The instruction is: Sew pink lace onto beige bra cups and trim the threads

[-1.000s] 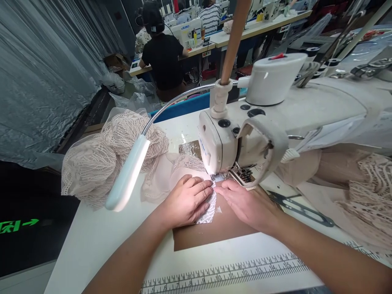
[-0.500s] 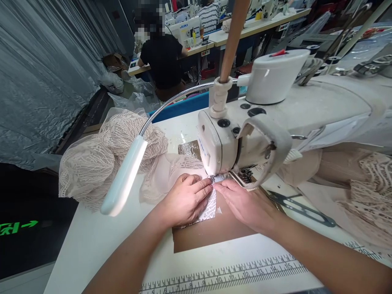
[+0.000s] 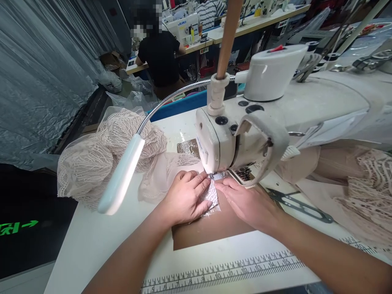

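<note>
My left hand (image 3: 187, 195) lies palm down on a pale lace piece (image 3: 212, 198), its fingers stretched toward the presser foot (image 3: 212, 176) and its thumb spread aside. My right hand (image 3: 245, 200) rests flat on the brown plate (image 3: 211, 234), fingertips beside the lace's right edge. Both hands are open, pressing on the work rather than wrapped round it. Over the fingertips stands the white sewing machine head (image 3: 211, 143); the needle is too small to make out. Behind my left hand, sheer lace fabric (image 3: 156, 175) runs back from the foot.
A lace bundle (image 3: 88, 159) sits at left, under a bendable lamp (image 3: 122, 175). To the right lie grey thread snips or a similar flat tool (image 3: 301, 206) and more lace (image 3: 367, 192). A ruler strip (image 3: 226, 273) edges the table. Beyond, a person in black (image 3: 161, 57) sits at another machine.
The lace has gone farther under the presser foot, so less of it shows in front. My left thumb has come out to the side. The whole view has shifted slightly.
</note>
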